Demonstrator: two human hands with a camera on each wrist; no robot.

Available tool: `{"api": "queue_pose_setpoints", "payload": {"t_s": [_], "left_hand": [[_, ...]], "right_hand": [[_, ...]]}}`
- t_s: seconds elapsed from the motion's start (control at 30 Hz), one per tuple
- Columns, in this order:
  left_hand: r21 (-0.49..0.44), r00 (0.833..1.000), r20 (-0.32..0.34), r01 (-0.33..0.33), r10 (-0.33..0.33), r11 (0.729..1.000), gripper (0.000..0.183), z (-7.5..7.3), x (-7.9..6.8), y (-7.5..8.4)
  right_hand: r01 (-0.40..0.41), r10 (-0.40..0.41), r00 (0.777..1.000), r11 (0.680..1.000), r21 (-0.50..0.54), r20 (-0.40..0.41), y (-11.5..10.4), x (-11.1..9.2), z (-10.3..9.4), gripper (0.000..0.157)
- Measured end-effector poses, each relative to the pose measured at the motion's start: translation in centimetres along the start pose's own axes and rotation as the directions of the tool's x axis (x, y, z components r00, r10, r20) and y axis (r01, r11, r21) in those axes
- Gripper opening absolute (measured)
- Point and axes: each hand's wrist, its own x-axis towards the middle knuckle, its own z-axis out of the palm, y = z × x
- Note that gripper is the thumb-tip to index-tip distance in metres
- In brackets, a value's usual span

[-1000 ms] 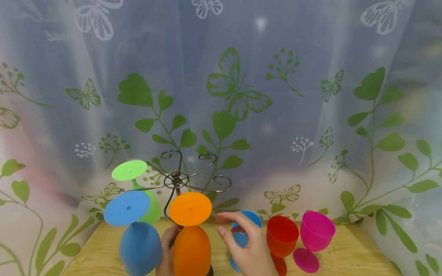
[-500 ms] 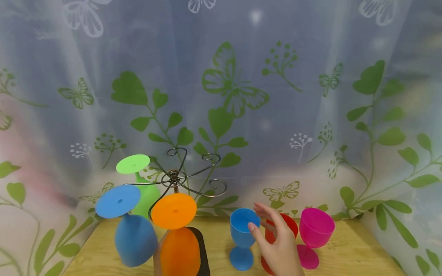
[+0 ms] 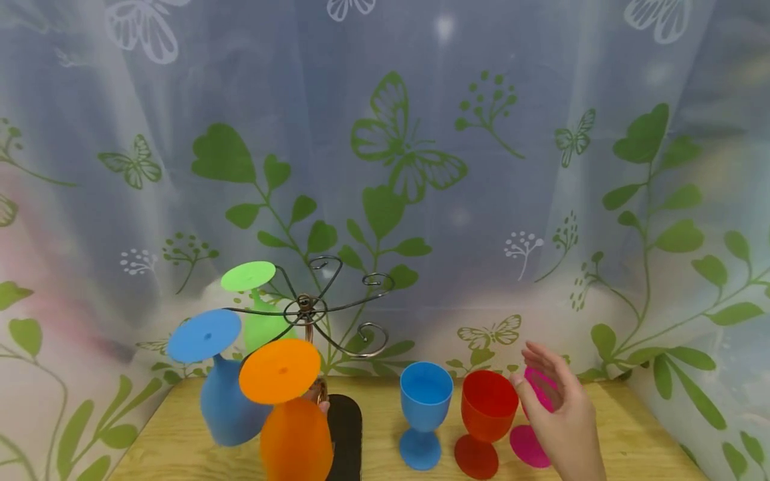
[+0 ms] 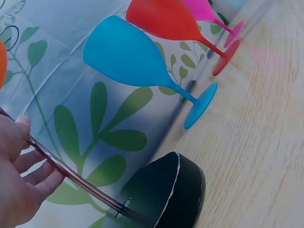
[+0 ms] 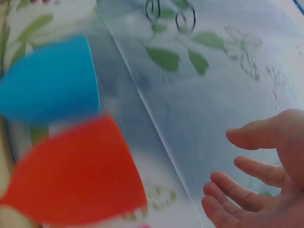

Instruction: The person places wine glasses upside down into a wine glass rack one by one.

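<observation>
My left hand holds the metal pole of a wine glass rack, thumb on one side and fingers on the other. In the head view it is mostly hidden behind an orange goblet. That goblet, a blue goblet and a green goblet hang upside down from the rack's curled arms. My right hand is beside a magenta goblet, partly covering it, fingers spread and nothing held. In the right wrist view, its thumb and fingers are apart.
Upright on the wooden table stand a light blue goblet and a red goblet, left of the magenta one. The rack's black base rests on the table. A patterned curtain hangs behind.
My right hand has moved rightward from beside the orange goblet, past the light blue and red goblets, to the magenta one. The rack has turned, shifting the orange goblet left.
</observation>
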Motion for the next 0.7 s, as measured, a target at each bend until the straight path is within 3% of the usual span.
{"api": "queue_pose_setpoints", "payload": {"t_s": [0.03, 0.07, 0.1, 0.2, 0.27, 0.37, 0.4, 0.5, 0.6, 0.7], "left_hand": [[0.216, 0.988, 0.042, 0.137, -0.149, 0.967, 0.025, -1.0, 0.5, 1.5], [0.287, 0.938, 0.106, 0.289, -0.330, 0.913, 0.037, -2.1, 1.2, 3.3], [0.333, 0.889, 0.075, 0.405, -0.452, 0.852, 0.042, -2.5, 1.9, 4.7], [0.342, 0.788, 0.171, 0.516, -0.592, 0.786, 0.039, -4.1, 4.5, 7.0], [0.375, 0.733, 0.227, 0.542, -0.641, 0.752, 0.042, -4.8, 5.6, 7.8], [0.409, 0.719, 0.244, 0.532, -0.651, 0.741, 0.047, -5.4, 6.3, 8.1], [0.420, 0.725, 0.245, 0.519, -0.643, 0.745, 0.046, -5.5, 6.2, 8.0], [0.463, 0.766, 0.231, 0.455, -0.599, 0.760, 0.047, -5.6, 5.8, 7.6], [0.502, 0.781, 0.240, 0.408, -0.576, 0.762, 0.042, -5.5, 5.3, 7.0], [0.526, 0.746, 0.296, 0.393, -0.596, 0.754, 0.036, -5.7, 5.3, 6.8]], "right_hand": [[-0.007, 0.007, 1.000, 1.000, -0.020, -0.015, 0.3, 0.2, -0.5, 0.051], [-0.022, 0.021, 0.999, 0.999, -0.040, -0.027, 0.7, 0.3, -1.0, 0.052], [-0.040, 0.037, 0.999, 0.997, -0.066, -0.035, 1.1, 0.5, -1.4, 0.054], [-0.110, 0.104, 0.993, 0.986, -0.127, -0.051, 2.3, 0.9, -2.9, 0.060], [-0.158, 0.151, 0.987, 0.976, -0.148, -0.056, 3.3, 1.0, -3.8, 0.066], [-0.225, 0.220, 0.974, 0.964, -0.141, -0.047, 4.8, 1.2, -5.0, 0.077], [-0.242, 0.239, 0.970, 0.961, -0.133, -0.035, 5.3, 1.3, -5.5, 0.080], [-0.286, 0.293, 0.955, 0.949, -0.129, 0.039, 6.7, 1.4, -6.7, 0.091], [-0.309, 0.331, 0.931, 0.939, -0.154, 0.151, 8.0, 1.5, -7.7, 0.100], [-0.313, 0.352, 0.897, 0.933, -0.180, 0.267, 9.0, 1.7, -8.0, 0.105]]}}
